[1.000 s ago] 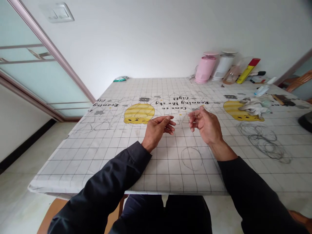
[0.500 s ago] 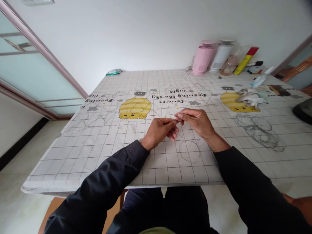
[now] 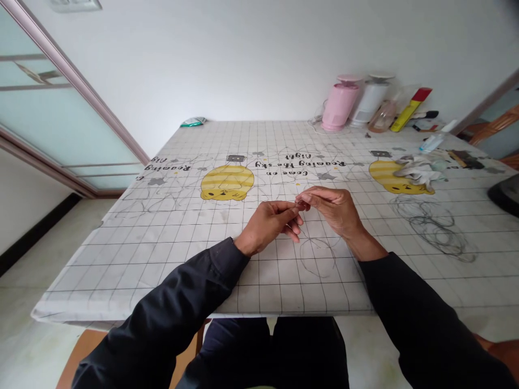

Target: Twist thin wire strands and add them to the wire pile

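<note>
My left hand (image 3: 272, 224) is closed in a pinch over the tabletop, thumb against the index finger, the other fingers loosely curled. Its fingertips meet those of my right hand (image 3: 334, 209), which also pinches from the right. Between them seems to be the end of a thin grey wire (image 3: 302, 263), whose round loop shows just below the hands, over the cloth. The fingers hide most of the part being held. A larger loose coil of similar wire (image 3: 436, 224) lies to the right of my right hand.
A checked tablecloth (image 3: 162, 275) covers the table. At the back right stand a pink cylinder-shaped device (image 3: 340, 105), a white one (image 3: 368, 102), a bottle (image 3: 381, 118) and a yellow-red box (image 3: 411, 111). A crumpled cloth (image 3: 421, 168) lies nearer. A green packet (image 3: 193, 122) sits back left.
The whole scene has shifted slightly downward as the head view tilts. Both hands keep their pinch at the fingertips; the right fingers have shifted slightly against the left.
</note>
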The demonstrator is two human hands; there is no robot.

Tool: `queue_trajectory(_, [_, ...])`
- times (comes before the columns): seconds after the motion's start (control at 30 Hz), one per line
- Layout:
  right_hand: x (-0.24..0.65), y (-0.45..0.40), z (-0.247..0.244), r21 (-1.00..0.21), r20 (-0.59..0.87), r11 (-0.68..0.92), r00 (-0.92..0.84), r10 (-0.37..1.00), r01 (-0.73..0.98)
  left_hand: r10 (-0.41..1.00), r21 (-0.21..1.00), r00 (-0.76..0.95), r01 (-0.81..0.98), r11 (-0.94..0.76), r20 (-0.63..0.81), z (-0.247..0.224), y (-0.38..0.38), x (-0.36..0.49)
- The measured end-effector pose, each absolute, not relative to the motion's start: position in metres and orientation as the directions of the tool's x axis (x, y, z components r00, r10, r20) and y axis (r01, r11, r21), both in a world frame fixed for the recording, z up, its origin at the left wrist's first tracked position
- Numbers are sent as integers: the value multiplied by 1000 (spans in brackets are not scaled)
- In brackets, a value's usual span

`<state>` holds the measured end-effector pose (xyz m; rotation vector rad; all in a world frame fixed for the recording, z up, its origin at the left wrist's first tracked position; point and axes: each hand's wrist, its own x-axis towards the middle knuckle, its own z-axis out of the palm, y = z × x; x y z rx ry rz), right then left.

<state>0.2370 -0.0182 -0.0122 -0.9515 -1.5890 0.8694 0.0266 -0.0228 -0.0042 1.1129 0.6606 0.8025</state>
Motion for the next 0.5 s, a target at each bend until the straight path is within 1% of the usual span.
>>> queue_trajectory(0.17, [238, -21, -8, -879, 415, 436, -140, 899, 194, 836, 945, 539, -207, 254, -107, 2, -27, 26])
queue_trajectory(0.37, [238, -22, -7, -873, 424, 455, -190, 886, 175, 852, 945, 500, -173, 277, -158, 1, -26, 24])
queue_trajectory(0.5, [240, -23, -8, -868, 426, 466, -229, 875, 168, 838, 940, 513, -156, 305, -186, 1, -23, 22])
